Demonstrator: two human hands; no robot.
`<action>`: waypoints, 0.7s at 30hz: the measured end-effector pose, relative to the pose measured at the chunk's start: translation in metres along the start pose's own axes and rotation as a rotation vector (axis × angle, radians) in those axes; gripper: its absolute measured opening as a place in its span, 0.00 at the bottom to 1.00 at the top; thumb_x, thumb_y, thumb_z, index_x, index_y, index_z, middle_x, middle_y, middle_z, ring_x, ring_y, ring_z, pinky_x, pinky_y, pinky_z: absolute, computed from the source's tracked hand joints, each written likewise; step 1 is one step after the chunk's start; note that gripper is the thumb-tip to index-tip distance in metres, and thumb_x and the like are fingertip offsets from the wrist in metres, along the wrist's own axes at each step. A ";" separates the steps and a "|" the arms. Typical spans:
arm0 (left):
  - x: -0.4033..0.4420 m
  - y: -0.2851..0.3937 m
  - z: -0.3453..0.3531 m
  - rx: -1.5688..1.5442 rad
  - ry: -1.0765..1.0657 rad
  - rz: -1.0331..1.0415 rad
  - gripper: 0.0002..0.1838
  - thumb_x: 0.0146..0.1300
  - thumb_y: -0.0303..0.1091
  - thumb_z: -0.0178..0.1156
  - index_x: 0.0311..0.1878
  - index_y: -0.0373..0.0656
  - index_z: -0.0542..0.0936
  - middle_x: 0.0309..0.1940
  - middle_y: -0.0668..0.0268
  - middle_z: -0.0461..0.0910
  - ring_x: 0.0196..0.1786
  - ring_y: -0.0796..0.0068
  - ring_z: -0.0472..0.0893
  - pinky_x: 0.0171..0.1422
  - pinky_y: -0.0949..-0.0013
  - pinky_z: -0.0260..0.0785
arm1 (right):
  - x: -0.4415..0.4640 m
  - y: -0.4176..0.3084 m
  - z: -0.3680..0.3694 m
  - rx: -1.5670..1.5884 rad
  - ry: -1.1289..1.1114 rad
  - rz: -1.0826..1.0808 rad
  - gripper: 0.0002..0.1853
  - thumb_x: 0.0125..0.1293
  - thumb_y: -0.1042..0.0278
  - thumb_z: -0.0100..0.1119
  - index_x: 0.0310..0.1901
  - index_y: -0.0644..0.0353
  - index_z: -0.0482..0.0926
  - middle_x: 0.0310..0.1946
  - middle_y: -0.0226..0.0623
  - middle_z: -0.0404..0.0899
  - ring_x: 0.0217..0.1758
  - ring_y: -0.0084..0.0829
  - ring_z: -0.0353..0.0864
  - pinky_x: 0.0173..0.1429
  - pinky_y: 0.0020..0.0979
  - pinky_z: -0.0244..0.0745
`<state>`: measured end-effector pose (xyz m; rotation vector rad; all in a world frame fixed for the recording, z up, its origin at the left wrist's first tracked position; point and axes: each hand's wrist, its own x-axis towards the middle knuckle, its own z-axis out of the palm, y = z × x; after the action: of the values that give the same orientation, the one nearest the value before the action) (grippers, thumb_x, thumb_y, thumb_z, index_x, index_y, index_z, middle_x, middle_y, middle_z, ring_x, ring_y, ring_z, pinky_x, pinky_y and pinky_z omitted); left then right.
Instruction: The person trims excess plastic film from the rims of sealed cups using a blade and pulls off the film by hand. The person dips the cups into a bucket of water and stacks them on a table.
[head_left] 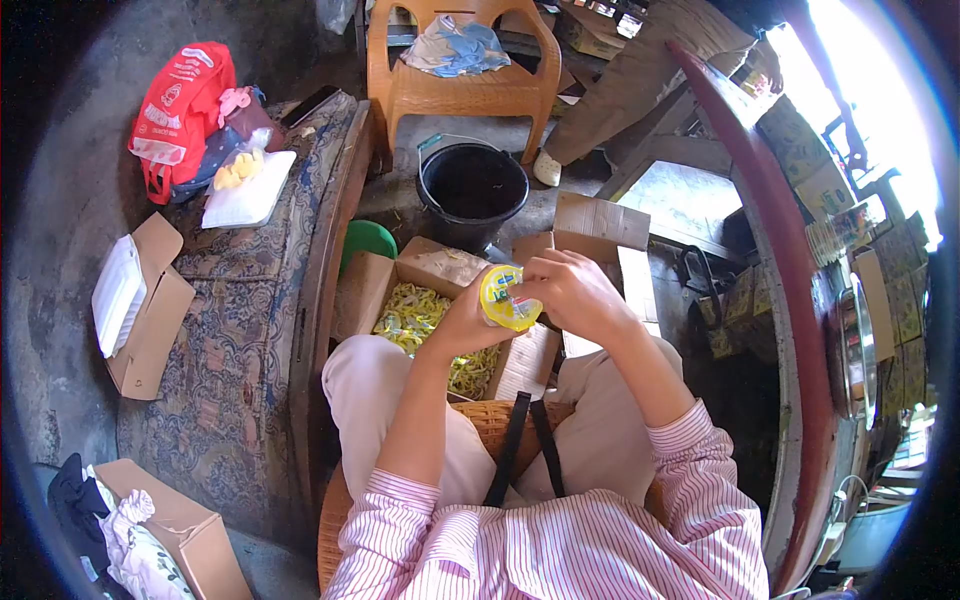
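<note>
My left hand (462,322) is wrapped round a small plastic cup (508,297) with a yellow printed film lid, tilted so the lid faces me. Over the lid's right side, my right hand (582,296) has its fingers bent and pressed together against the film. Whatever may be pinched between those fingertips is hidden. Below both hands, an open cardboard box (445,262) holds many yellow and white strips (410,312).
A black bucket (472,190) stands beyond the box, before a wicker chair (460,90). Another open carton (600,222) lies to the right. At left is a patterned couch (220,330) with a red bag (185,110). A person's leg (630,80) shows at the back.
</note>
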<state>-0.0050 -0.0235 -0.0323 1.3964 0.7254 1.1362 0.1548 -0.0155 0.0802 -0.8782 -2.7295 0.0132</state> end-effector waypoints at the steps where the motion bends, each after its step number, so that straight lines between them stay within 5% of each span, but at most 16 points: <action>1: 0.000 0.001 0.000 0.021 0.007 0.001 0.38 0.37 0.28 0.73 0.55 0.41 0.65 0.47 0.64 0.73 0.49 0.76 0.73 0.54 0.70 0.66 | -0.001 0.002 -0.004 0.014 -0.015 0.020 0.12 0.43 0.75 0.57 0.31 0.51 0.83 0.27 0.30 0.74 0.37 0.32 0.75 0.42 0.31 0.73; 14: 0.000 0.000 -0.003 0.084 0.020 -0.008 0.41 0.35 0.25 0.74 0.57 0.42 0.65 0.50 0.65 0.72 0.54 0.75 0.71 0.58 0.69 0.65 | -0.005 0.011 -0.005 -0.047 0.010 0.062 0.10 0.44 0.74 0.56 0.30 0.53 0.83 0.28 0.30 0.75 0.38 0.31 0.75 0.45 0.30 0.73; 21: -0.002 0.008 -0.009 0.072 0.048 -0.044 0.41 0.36 0.22 0.72 0.57 0.42 0.65 0.51 0.66 0.72 0.54 0.74 0.71 0.59 0.69 0.65 | -0.024 0.036 -0.002 0.149 0.231 0.175 0.13 0.44 0.81 0.56 0.33 0.58 0.82 0.28 0.35 0.76 0.34 0.36 0.75 0.39 0.33 0.73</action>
<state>-0.0152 -0.0230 -0.0261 1.4108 0.8344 1.1221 0.1943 0.0002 0.0729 -1.0042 -2.3989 0.1385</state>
